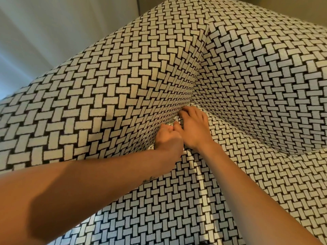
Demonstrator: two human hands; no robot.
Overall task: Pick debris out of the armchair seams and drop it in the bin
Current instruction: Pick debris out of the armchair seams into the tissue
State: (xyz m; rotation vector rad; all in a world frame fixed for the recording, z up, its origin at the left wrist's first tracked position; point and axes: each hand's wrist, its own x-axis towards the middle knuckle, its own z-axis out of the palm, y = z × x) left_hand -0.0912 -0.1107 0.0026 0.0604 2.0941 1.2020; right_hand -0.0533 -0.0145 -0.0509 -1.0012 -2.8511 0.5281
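One armchair (pixel 123 82) in a black-and-cream basket-weave cloth fills the view. Two hands meet at the seam (pixel 186 105) where its armrest (pixel 99 103) joins the seat (pixel 185 200), just short of the corner with the back (pixel 265 76).

The left hand (pixel 168 138) lies against the seam on the armrest side. Its fingers are curled tight, with thumb and forefinger pressed together at the crease. Whether they have hold of any debris cannot be told.

The right hand (pixel 192 128) rests on the seat just beside the seam. Its fingers are spread and nearly straight, the tips pushed into the crease, and it holds nothing. The two hands touch at the thumbs.

One small dark mark (pixel 149 178) shows on the left forearm, too small to read. Beyond the armrest, away from the seam, hangs a pale curtain (pixel 35 32).
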